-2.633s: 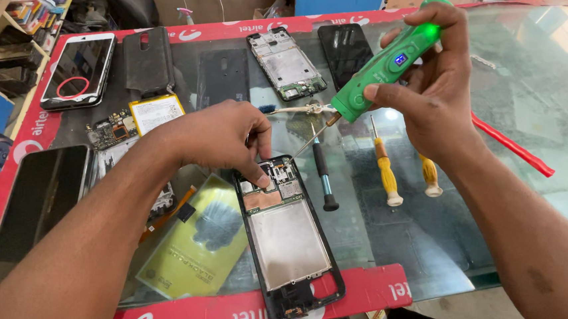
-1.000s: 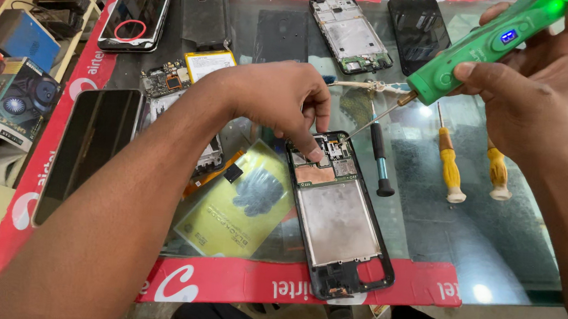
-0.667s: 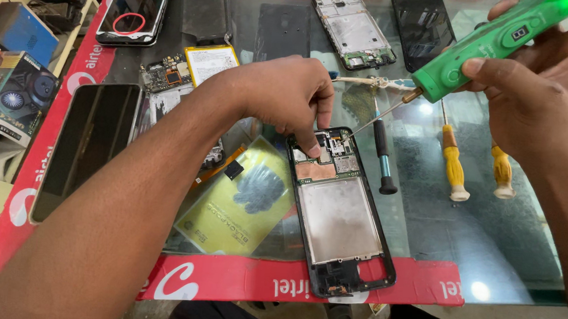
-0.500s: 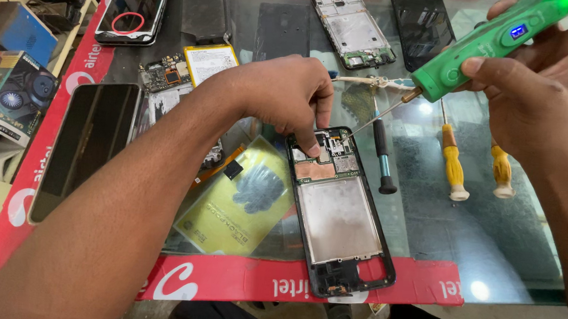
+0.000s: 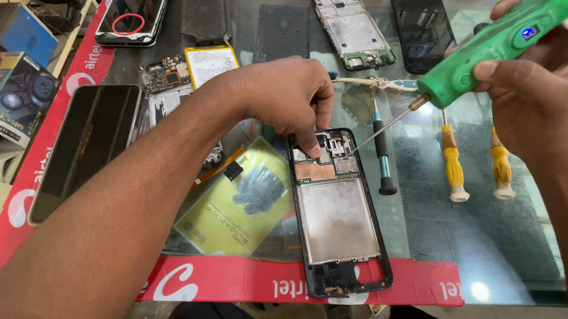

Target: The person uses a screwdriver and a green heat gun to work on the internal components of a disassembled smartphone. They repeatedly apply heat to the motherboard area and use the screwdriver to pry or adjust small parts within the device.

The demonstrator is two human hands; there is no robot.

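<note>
Green driver [image 5: 498,48] gripped in the right hand [image 5: 541,97], fingers wrapped tight round its body, thin metal bit slanting down toward 8 o'clock with its tip at the upper edge of the open phone frame [image 5: 337,210]. Left hand [image 5: 285,99] curled over the frame's top corner, fingertips [image 5: 311,145] pressed down on the small parts there, nothing gripped. Frame flat on the glass desk [image 5: 465,239], long axis running 12 to 6 o'clock, bare metal plate showing in the middle, bottom end overlapping the red border strip [image 5: 235,283]. Just beside it at 9 o'clock, a yellow battery [image 5: 234,199], lying tilted. At 3 o'clock, a black screwdriver [image 5: 381,153], then two yellow-handled ones [image 5: 453,168] farther out. Toward 12 o'clock, another stripped frame [image 5: 353,28] and a dark phone [image 5: 423,23]. Toward 10 o'clock, a circuit board [image 5: 163,78], a white phone [image 5: 135,6] and, nearer, a large dark screen [image 5: 88,146].
</note>
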